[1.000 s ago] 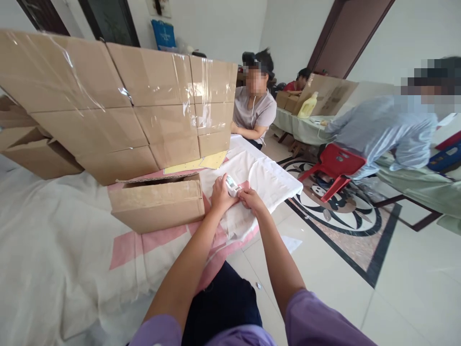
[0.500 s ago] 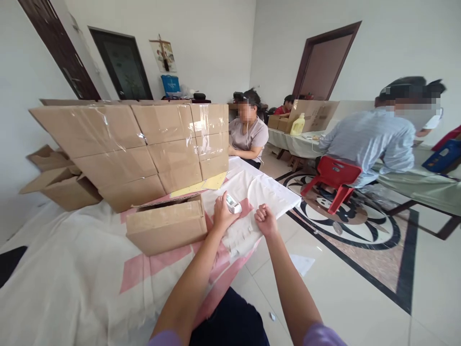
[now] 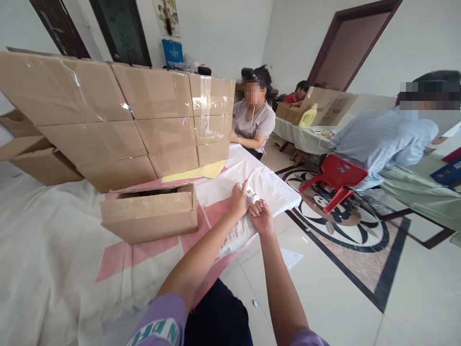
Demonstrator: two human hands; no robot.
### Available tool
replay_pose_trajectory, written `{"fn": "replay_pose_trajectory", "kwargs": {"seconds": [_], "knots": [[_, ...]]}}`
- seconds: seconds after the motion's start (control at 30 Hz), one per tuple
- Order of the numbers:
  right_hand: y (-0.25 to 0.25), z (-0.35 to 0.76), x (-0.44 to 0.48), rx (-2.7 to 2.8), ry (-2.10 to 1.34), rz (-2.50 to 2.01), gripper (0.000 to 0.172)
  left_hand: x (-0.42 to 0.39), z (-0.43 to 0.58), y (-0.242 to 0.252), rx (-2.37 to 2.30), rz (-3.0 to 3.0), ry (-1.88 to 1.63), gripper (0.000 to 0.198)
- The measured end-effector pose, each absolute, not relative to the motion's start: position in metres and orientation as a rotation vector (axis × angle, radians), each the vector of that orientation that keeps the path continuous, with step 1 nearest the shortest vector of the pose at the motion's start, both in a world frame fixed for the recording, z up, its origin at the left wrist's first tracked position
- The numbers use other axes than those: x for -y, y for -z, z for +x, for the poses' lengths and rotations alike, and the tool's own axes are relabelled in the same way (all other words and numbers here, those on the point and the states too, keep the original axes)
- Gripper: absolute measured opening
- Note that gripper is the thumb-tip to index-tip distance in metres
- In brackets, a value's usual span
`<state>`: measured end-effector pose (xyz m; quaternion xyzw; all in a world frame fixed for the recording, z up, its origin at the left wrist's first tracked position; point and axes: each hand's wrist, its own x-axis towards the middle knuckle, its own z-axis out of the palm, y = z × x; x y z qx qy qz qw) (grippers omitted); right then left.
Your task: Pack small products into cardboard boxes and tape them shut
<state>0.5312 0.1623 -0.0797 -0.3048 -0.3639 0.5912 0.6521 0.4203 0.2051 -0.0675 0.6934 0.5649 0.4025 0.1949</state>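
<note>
A small white box-like item (image 3: 251,193) with a greenish patch on its face is gripped in my left hand (image 3: 238,202), thumb raised along its side. My right hand (image 3: 261,217) is right beside it, fingers curled in; whether they pinch anything is too small to tell. I cannot make out if the right fingertips touch the white item. Left of my hands, an open cardboard box (image 3: 151,218) stands on the cloth-covered table (image 3: 68,240); its inside is mostly hidden.
Taped cardboard boxes (image 3: 162,120) are stacked behind the open box, with yellow sheets (image 3: 212,169) at their foot. A co-worker (image 3: 254,122) sits beyond the table's far end. Another person (image 3: 385,134) sits on a red chair (image 3: 342,178) to the right. White paper (image 3: 291,258) lies on the floor.
My left hand has carried the white item rightward, and my hands have come together. The view has tilted down and turned slightly; the open box appears farther left.
</note>
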Motion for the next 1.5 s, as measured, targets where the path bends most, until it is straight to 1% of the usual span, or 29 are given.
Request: {"fn": "replay_pose_trajectory", "kwargs": {"seconds": [0.03,0.07,0.1,0.17,0.2,0.27,0.33,0.4,0.6,0.67,0.77,0.87,0.9,0.97,1.0,1.07,1.1,1.13,1.17,1.27,1.3,1.4,1.5], "knots": [[0.08,0.53,-0.162,0.843,-1.347,-0.702,0.041,-0.199,0.417,0.065,-1.584,1.942,-1.144,0.09],[0.079,0.528,-0.161,0.86,-1.353,-0.709,0.042,-0.189,0.41,0.061,-1.567,1.935,-1.173,0.085],[0.078,0.525,-0.157,0.873,-1.36,-0.712,0.042,-0.178,0.402,0.055,-1.529,1.913,-1.213,0.075],[0.073,0.514,-0.144,0.907,-1.39,-0.719,0.039,-0.146,0.38,0.04,-1.388,1.847,-1.292,0.048],[0.068,0.506,-0.134,0.963,-1.408,-0.729,0.037,-0.128,0.368,0.033,-1.311,1.818,-1.309,0.041],[0.054,0.489,-0.109,1.173,-1.416,-0.744,0.029,-0.088,0.343,0.019,-1.239,1.885,-1.305,0.032],[0.037,0.471,-0.084,1.443,-1.362,-0.728,0.023,-0.051,0.32,0.01,-1.322,1.99,-1.38,0.021],[0.02,0.454,-0.063,1.624,-1.286,-0.694,0.019,-0.022,0.301,0.005,-1.451,2.035,-1.494,0.015],[-0.007,0.417,-0.035,1.836,-1.205,-0.615,0.019,0.019,0.265,0.003,-1.62,1.897,-1.754,0.008],[-0.007,0.408,-0.031,1.859,-1.221,-0.61,0.02,0.025,0.259,0.004,-1.654,1.893,-1.798,0.006],[0.0,0.397,-0.03,1.859,-1.223,-0.707,0.021,0.031,0.253,0.006,-1.673,1.946,-1.867,0.01],[0.016,0.394,-0.044,1.869,-1.034,-0.966,0.017,0.037,0.244,0.004,-1.65,1.858,-2.081,0.013],[0.021,0.393,-0.053,1.841,-0.94,-1.032,0.017,0.038,0.239,0.001,-1.649,1.795,-2.162,0.012],[0.026,0.392,-0.076,1.741,-0.787,-1.046,0.025,0.037,0.225,-0.009,-1.686,1.671,-2.238,0.007],[0.026,0.391,-0.089,1.699,-0.744,-1.004,0.031,0.034,0.216,-0.015,-1.729,1.63,-2.215,0.005],[0.019,0.384,-0.116,1.694,-0.708,-0.867,0.047,0.028,0.196,-0.028,-1.827,1.571,-2.092,0.007],[0.014,0.379,-0.128,1.727,-0.705,-0.779,0.05,0.024,0.186,-0.035,-1.865,1.548,-2.031,0.009],[0.008,0.373,-0.139,1.776,-0.7,-0.688,0.05,0.019,0.176,-0.041,-1.889,1.526,-1.979,0.01],[0.002,0.367,-0.149,1.838,-0.693,-0.597,0.046,0.015,0.167,-0.046,-1.899,1.507,-1.935,0.011],[-0.006,0.35,-0.169,1.988,-0.73,-0.382,0.025,0.002,0.147,-0.059,-1.883,1.46,-1.77,0.012],[-0.006,0.347,-0.172,2.0,-0.778,-0.342,0.021,-0.002,0.143,-0.062,-1.868,1.445,-1.697,0.013],[0.002,0.341,-0.177,1.937,-0.948,-0.317,0.021,-0.015,0.131,-0.069,-1.842,1.417,-1.498,0.015],[0.007,0.341,-0.176,1.895,-1.043,-0.321,0.033,-0.029,0.121,-0.073,-1.906,1.4,-1.38,0.018]]}}
